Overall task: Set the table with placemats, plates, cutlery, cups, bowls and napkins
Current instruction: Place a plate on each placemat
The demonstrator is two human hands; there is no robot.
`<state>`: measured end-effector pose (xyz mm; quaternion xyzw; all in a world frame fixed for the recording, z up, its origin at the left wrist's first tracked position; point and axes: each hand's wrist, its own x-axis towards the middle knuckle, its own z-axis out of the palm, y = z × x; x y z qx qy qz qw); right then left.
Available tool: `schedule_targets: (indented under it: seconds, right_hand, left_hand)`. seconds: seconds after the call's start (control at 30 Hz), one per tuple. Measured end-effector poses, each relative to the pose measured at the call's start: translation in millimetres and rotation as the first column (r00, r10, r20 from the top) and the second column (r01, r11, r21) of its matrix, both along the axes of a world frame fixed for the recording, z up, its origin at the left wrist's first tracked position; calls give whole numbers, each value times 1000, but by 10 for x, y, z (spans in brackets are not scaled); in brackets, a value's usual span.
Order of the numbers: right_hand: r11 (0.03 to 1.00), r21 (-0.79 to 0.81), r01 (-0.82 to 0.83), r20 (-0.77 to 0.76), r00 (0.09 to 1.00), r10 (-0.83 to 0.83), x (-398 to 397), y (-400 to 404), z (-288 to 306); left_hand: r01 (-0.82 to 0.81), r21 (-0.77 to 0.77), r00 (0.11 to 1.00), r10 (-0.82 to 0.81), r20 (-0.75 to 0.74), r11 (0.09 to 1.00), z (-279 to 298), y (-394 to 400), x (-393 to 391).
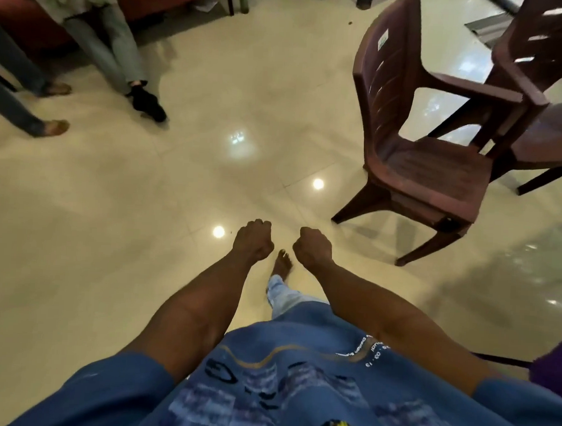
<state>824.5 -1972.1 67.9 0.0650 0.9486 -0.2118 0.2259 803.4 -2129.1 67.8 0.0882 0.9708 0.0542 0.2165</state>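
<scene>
fists first: we hold our left hand and right hand out ahead of us just below the middle of the frame, side by side and apart, each with its fingers curled tight into the palm and gripping nothing. we judge they are carried this way because we are on foot between places, with nothing picked up yet; one bare foot shows on the floor between and below them. none of the table things are in view: no table, placemats, plates, cutlery, cups, bowls or napkins, so we cannot tell where they lie. two brown plastic chairs stand at the upper right of the frame, close together, the nearer one turned towards us, likely pulled out from a table we do not see. at the upper left we count the legs of what look like two other people standing by, three feet showing. setting the table looks not yet begun from here.
</scene>
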Motion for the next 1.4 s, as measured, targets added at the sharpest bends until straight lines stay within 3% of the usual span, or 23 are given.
schedule_targets:
  seconds: [0.27, 0.53, 0.9, 1.13, 1.27, 1.4]
  right_hand:
    - [988, -58, 145, 16, 989, -145, -2377, -107, 225]
    - [938, -87, 336, 32, 942, -335, -4037, 31, 159]
    - [706, -72, 704, 57, 710, -702, -6640, 515, 211]
    - [484, -63, 873, 52, 487, -872, -7721, 1301, 122]
    - [418, -50, 907, 57, 421, -905, -8242, 1965, -125]
    - [421, -78, 903, 85, 427, -900, -8876, 2844, -92]
  left_hand:
    - [17, -12, 1000, -16, 23, 1000, 174, -35, -2358]
    - [147, 20, 986, -148, 77, 989, -6, 340, -4192]
    - [550, -35, 835, -549, 44, 834, 7, 1046, -7434]
    - [729, 21, 684, -729, 42, 685, -51, 2162, -8694]
    - [801, 25, 598, -801, 33, 599, -199, 2928, -9279]
    - [813, 32, 580, -814, 31, 581, -189, 3710, -9930]
